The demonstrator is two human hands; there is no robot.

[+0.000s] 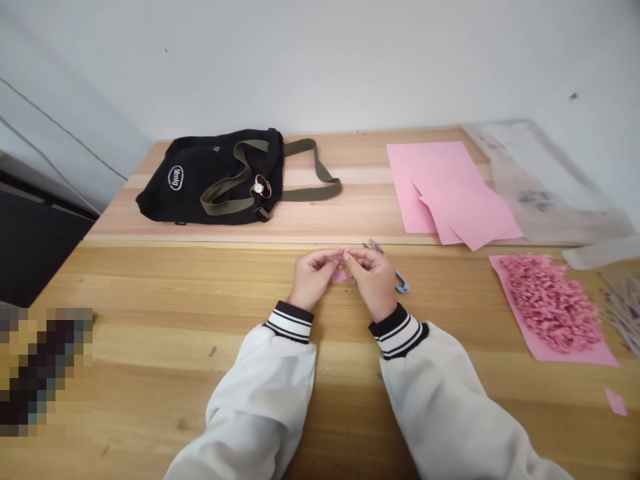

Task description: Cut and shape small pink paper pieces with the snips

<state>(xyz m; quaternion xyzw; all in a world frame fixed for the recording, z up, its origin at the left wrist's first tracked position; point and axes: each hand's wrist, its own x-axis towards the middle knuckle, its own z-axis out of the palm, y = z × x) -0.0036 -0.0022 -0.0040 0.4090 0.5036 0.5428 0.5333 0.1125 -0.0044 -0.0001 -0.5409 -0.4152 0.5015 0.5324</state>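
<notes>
My left hand and my right hand meet above the middle of the table, fingertips pinched together. Between them is a tiny piece of pink paper, mostly covered by the fingers. A small pink paper scrap shows on the table just beneath, partly hidden by the hands. Behind my right hand lie blue-handled scissors, their blade tips pointing away from me and their middle hidden.
Pink paper sheets lie at the back right beside a clear plastic bag. A heap of small pink paper pieces rests on another sheet at right. A black bag with a watch on it lies back left. A pink scrap is front right.
</notes>
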